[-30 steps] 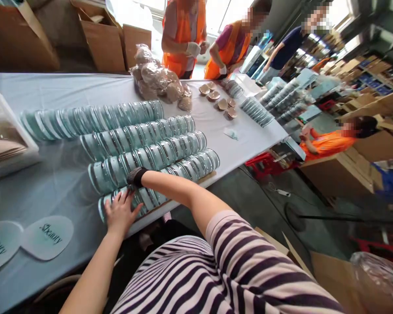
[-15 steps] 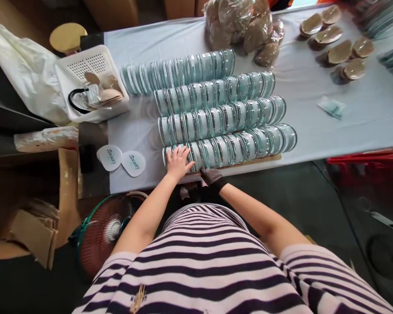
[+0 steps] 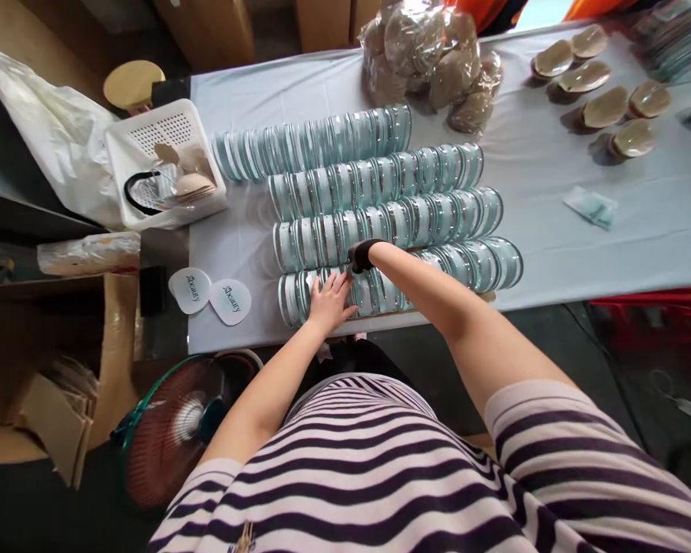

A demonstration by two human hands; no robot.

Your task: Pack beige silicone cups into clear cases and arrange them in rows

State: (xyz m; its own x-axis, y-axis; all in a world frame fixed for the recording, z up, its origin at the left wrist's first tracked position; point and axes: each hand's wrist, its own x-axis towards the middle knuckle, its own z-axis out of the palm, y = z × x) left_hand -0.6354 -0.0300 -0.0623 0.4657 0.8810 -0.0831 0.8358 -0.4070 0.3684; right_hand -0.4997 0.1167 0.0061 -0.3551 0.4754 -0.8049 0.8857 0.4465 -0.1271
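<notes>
Four rows of round clear glass pieces lie on their sides on the pale tablecloth; whether they are jars, lids or cups I cannot tell. My bare left hand (image 3: 330,302) rests with spread fingers on the left part of the nearest glass row (image 3: 472,265). My right hand (image 3: 362,256), in a dark glove, reaches over that row to its far side. It is beside the second glass row (image 3: 403,223), just beyond my left fingertips. Its own fingers are mostly hidden, so I cannot see whether they grip a glass.
A white basket (image 3: 150,138) with small items stands at the left, with printed white cards (image 3: 230,301) nearer me. Bagged brown pieces (image 3: 429,54) lie at the back. Loose brown curved pieces (image 3: 604,106) and a small packet (image 3: 590,207) sit right. A fan (image 3: 166,430) stands below.
My right hand has moved from the front edge of the nearest row over to its far side. My left hand has slid a little to the right along the row.
</notes>
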